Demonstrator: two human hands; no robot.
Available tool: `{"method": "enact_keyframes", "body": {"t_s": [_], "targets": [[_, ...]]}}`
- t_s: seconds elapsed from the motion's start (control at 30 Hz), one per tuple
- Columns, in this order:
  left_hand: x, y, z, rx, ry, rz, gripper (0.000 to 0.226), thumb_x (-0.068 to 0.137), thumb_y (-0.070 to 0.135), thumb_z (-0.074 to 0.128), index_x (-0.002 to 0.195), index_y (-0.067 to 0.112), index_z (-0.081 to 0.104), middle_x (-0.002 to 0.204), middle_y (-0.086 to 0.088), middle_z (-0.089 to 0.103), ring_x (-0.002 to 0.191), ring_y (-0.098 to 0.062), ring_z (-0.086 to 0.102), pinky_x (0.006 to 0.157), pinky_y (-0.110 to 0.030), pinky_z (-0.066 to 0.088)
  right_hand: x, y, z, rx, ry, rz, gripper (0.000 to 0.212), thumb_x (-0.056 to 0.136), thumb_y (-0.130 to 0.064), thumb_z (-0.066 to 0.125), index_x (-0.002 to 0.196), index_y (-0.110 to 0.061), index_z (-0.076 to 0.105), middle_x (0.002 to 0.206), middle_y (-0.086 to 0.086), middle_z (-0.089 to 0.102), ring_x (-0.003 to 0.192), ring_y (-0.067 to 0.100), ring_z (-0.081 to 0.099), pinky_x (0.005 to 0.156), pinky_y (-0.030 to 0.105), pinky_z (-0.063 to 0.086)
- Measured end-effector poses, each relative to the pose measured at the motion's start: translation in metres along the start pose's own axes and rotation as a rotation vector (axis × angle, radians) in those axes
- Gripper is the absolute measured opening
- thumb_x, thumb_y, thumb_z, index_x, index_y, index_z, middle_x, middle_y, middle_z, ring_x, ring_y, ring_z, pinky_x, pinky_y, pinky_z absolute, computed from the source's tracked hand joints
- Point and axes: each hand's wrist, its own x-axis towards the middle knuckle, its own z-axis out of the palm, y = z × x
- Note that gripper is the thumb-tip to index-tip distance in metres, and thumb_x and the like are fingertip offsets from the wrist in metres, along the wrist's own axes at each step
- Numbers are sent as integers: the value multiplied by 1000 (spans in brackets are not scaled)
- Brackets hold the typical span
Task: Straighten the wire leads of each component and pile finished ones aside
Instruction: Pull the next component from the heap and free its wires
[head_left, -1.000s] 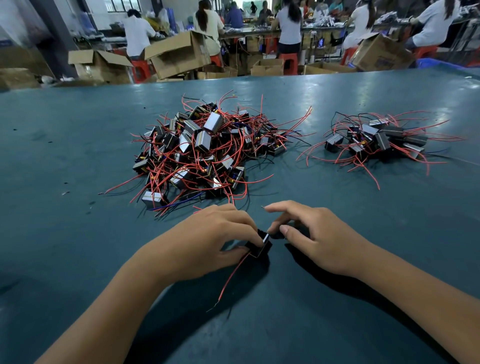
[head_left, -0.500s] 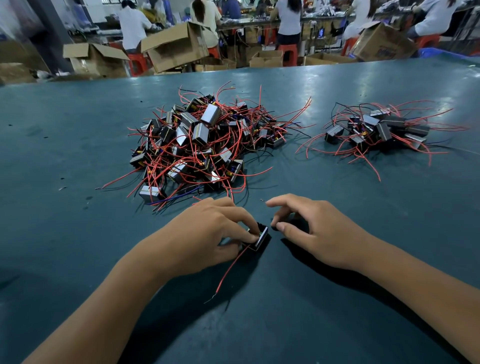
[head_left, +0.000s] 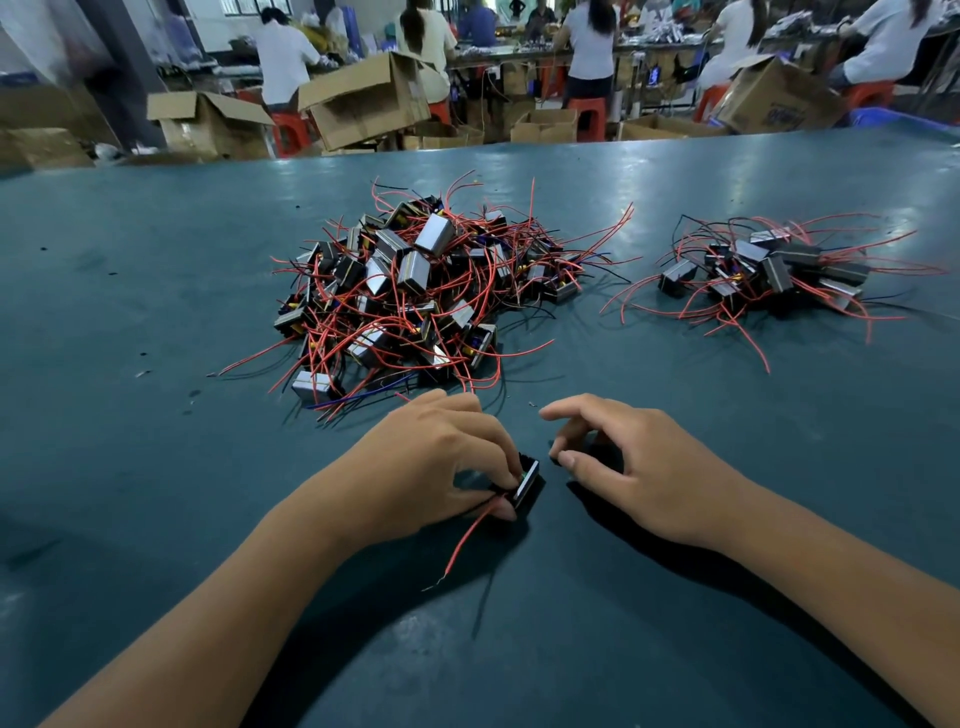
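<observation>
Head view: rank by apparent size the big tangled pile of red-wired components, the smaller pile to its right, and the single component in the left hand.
1. Big tangled pile of red-wired components
2. Smaller pile
3. Single black component, though nearest the camera

The right hand (head_left: 639, 467) has drawn slightly away from the component (head_left: 524, 480).

Two hands are on the table (head_left: 156, 467): the left hand (head_left: 431, 462) and the right hand (head_left: 639, 467). One component (head_left: 525, 480) sits in the left hand's fingers, with one red lead (head_left: 465, 540) trailing near. Two piles lie far of the hands: a big pile (head_left: 415, 291) at centre, too tangled to count, several dozen at least, and a small pile (head_left: 763, 270) to the right, roughly ten. Far back stand at least five open boxes (head_left: 363, 104) and about four red stools (head_left: 587, 117).
</observation>
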Motion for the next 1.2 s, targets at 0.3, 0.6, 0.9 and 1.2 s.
{"method": "enact_keyframes", "body": {"t_s": [0.3,0.6,0.9,1.2], "targets": [[-5,-1,-9,-13,-124,-76,12,89,40,72,100,38,75,115,30,65,93,10,42,84,-21,30,1,1,0,-4,3,-9,33,96,-26,61,128,-33,55,102,-19,66,94,-3,58,77,4,36],[0,8,-10,212,-26,-90,30,77,55,78,87,29,71,102,14,67,95,-14,56,82,-28,32,21,10,-21,78,155,24,25,93,-20,65,116,-30,62,97,-13,70,86,3,65,76,8,45],[2,1,-3,68,-163,-170,25,94,39,66,113,24,61,132,14,57,122,-10,52,106,-29,30,165,70,-61,-554,84,382,20,96,-22,52,105,-7,62,107,16,68,94,32,60,78,36,49],[6,0,3,155,-106,-287,54,93,58,55,136,26,43,131,11,51,120,-12,44,98,-26,33,203,86,-39,-534,278,529,52,85,-59,66,98,-8,63,106,18,66,104,37,61,84,39,48]]}}
